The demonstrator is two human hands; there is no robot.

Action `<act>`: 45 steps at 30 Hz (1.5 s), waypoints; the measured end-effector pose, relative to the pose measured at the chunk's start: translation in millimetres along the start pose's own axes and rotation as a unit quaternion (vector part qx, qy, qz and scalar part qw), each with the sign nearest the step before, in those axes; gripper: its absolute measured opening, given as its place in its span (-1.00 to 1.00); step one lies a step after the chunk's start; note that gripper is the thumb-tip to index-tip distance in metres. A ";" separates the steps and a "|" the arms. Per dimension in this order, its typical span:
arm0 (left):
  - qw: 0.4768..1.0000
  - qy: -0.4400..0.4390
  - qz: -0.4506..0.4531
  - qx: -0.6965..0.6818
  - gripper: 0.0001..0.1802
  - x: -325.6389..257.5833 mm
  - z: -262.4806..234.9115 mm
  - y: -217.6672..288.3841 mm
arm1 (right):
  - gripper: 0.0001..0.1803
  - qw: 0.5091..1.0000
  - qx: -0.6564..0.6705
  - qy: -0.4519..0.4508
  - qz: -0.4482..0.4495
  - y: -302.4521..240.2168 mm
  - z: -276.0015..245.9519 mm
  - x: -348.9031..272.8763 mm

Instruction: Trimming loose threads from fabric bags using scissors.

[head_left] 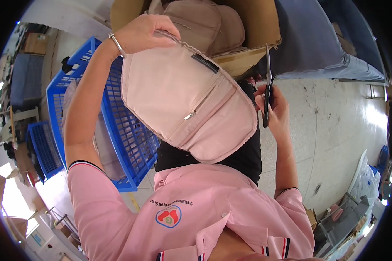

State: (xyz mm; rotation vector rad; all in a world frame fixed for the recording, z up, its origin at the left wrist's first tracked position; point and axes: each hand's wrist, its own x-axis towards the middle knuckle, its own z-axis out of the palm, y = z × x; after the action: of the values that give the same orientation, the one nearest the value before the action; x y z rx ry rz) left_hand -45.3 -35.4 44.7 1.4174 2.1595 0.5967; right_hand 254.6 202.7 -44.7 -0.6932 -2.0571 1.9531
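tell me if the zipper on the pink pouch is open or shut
Shut, as far as shows: the zipper line lies flat across the pink pouch, no gap visible, its silver pull at one end.

The bag (185, 98) is showing light pink with a silver zip. The crate (126, 135) is looking blue. The scissors (267, 93) are looking black.

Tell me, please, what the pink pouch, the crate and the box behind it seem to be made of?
The pink pouch looks like soft matte woven fabric: it folds and shows stitched seams, with a shiny, probably metal, zipper pull. The blue crate seems moulded plastic, given its rigid glossy lattice. The brown box looks like plain cardboard, with bent flaps.
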 end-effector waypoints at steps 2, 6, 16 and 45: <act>0.999 0.026 -0.036 -0.008 -0.81 -7.0 0.5 -3.4 | -0.62 0.988 -0.128 -0.048 -0.076 -6.0 -4.7 12.7; 0.986 0.076 -0.087 -0.117 -0.78 -15.1 7.7 -16.6 | -0.46 0.933 -0.313 -0.102 -0.147 -37.4 2.0 30.0; 0.979 0.079 -0.043 -0.184 -0.81 -11.4 14.6 -6.5 | -0.37 0.823 -0.513 -0.154 -0.188 -60.5 32.3 39.8; 0.936 0.273 -0.144 -0.167 -0.85 -159.3 26.9 -4.8 | -0.66 0.991 -0.098 -0.094 -0.010 -3.6 30.2 28.9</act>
State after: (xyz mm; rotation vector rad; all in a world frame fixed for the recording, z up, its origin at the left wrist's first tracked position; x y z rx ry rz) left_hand 22.5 -182.2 45.7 0.7898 2.4549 1.2878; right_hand 214.8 190.0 -48.5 -0.5394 -2.3820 1.8874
